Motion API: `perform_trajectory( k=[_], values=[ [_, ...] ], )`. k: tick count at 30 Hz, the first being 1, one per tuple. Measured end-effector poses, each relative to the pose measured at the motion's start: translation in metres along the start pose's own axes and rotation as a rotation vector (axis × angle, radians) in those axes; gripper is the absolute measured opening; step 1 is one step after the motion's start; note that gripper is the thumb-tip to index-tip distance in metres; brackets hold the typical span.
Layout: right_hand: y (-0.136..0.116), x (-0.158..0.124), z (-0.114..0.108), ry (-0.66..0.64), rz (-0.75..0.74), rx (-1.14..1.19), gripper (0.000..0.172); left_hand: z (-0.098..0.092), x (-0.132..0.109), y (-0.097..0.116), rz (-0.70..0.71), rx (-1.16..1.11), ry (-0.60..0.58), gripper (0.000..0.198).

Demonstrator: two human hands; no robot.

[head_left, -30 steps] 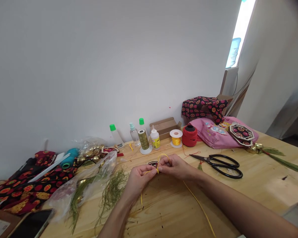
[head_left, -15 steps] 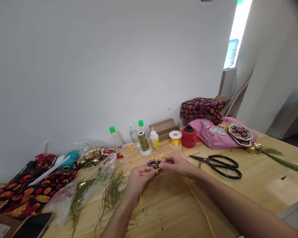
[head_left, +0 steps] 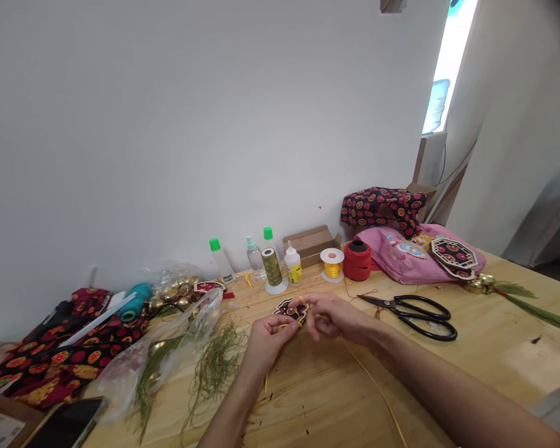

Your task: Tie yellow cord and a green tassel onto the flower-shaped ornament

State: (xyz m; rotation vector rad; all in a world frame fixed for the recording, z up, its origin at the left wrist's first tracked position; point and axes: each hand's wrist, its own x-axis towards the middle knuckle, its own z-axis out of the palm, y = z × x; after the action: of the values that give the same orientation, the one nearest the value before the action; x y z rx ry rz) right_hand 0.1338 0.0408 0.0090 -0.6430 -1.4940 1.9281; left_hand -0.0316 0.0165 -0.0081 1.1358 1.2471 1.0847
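My left hand [head_left: 274, 335] pinches a thin yellow cord [head_left: 377, 387] between thumb and forefinger. My right hand [head_left: 333, 318] is just beside it, its fingers bent and slightly blurred around a loop of the same cord. One length of cord trails from under my right hand to the table's front, and a short end hangs below my left hand. Right behind the fingertips is a small dark, patterned plaque with a pale scalloped border [head_left: 282, 306], partly covered by my hands.
Black-handled scissors [head_left: 422, 314] lie to the right. Behind stand an olive thread spool [head_left: 271, 267], a glue bottle [head_left: 294, 264], a yellow cord spool [head_left: 332, 264] and a red thread cone [head_left: 357, 261]. Loose green threads [head_left: 217, 361], a plastic bag [head_left: 121, 379] and a phone [head_left: 65, 423] are at left.
My right hand's fingers have curled and shifted at the cord, and the raised yellow loop is lower and smaller. My left hand keeps its pinch. The view has shifted slightly.
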Motion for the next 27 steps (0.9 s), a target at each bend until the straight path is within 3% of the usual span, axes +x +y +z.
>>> perform_trajectory(
  k=[3, 8, 14, 20, 27],
  values=[
    [0.004, -0.002, 0.009, -0.104, 0.008, -0.253, 0.047, 0.000, 0.001, -0.002, 0.013, 0.001, -0.030, 0.023],
    [0.010, -0.001, 0.016, -0.034, -0.131, -0.578, 0.041, -0.002, 0.003, -0.005, 0.023, -0.038, -0.085, 0.016],
    [0.016, 0.001, 0.016, -0.062, -0.120, -0.651, 0.034, 0.002, -0.002, 0.003, -0.001, -0.020, -0.165, 0.017],
    [0.014, 0.003, 0.011, 0.033, -0.103, -0.887, 0.019, 0.002, 0.000, 0.000, 0.065, 0.084, -0.082, 0.019],
    [0.009, 0.002, 0.009, 0.141, -0.212, -1.105, 0.025, -0.002, 0.000, 0.003, 0.048, 0.093, -0.056, 0.026]
  ],
)
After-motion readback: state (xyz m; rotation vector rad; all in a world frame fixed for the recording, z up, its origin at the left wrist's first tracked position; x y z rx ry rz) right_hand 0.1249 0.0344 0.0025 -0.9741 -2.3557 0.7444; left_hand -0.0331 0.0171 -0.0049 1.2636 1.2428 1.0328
